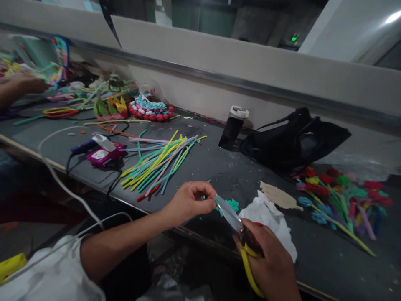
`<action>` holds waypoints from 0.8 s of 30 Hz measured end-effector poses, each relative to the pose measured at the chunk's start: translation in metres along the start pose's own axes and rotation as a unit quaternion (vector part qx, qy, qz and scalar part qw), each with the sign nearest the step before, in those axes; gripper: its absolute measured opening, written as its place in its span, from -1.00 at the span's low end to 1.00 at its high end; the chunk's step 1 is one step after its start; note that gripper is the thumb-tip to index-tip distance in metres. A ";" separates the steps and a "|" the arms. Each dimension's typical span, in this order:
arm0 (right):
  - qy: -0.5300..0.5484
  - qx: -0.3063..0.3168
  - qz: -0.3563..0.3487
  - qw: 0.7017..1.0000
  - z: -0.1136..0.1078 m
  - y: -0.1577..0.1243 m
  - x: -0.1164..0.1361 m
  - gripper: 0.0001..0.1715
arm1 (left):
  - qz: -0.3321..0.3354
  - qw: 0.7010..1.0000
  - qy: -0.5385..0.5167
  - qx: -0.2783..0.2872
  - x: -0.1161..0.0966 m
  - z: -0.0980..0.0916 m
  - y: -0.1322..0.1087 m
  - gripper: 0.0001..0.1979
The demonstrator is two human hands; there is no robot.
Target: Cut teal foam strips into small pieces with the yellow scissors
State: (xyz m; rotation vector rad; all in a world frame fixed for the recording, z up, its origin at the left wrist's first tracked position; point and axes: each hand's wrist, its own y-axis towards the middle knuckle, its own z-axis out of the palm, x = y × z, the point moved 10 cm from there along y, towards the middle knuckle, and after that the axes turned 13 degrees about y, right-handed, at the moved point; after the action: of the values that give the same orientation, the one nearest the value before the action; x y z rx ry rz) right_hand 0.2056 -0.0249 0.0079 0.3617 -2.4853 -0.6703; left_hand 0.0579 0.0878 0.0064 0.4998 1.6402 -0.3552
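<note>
In the head view, my right hand (269, 259) is wrapped round a pair of scissors (230, 215) with yellow handles, the blades pointing up and to the left. At the blade tips, my left hand (191, 200) has thumb and forefinger pinched together. Whatever sits in that pinch is too small to make out. Behind the blades, small teal cut pieces (232, 205) lie on the dark table (200, 167). A fanned pile of pastel fuzzy stems (159, 161) rests beyond my left hand. Crumpled white cloth or paper (272, 217) lies beside my right hand.
A glue gun (105, 148) with a magenta part stands left of the stems, with cables across the table edge. Further back are a dark bottle (232, 129), a black bag (291, 138) and colourful fuzzy flowers (347, 196). Another person's hand (28, 85) is at far left.
</note>
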 end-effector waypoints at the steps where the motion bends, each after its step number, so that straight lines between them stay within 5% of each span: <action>1: 0.002 0.000 -0.002 1.000 0.000 -0.001 0.000 -0.70 | 0.004 1.000 0.005 -0.001 -0.001 0.000 0.000 -0.87; 24: 0.007 0.020 -0.007 1.000 0.000 -0.005 0.001 -0.71 | 0.016 1.000 0.016 0.012 -0.002 0.003 0.000 -0.90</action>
State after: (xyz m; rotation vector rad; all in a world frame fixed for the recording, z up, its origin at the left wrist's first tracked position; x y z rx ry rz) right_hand 0.2053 -0.0300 0.0058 0.3972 -2.4880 -0.6234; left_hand 0.0607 0.0863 0.0077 0.5522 1.6591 -0.3451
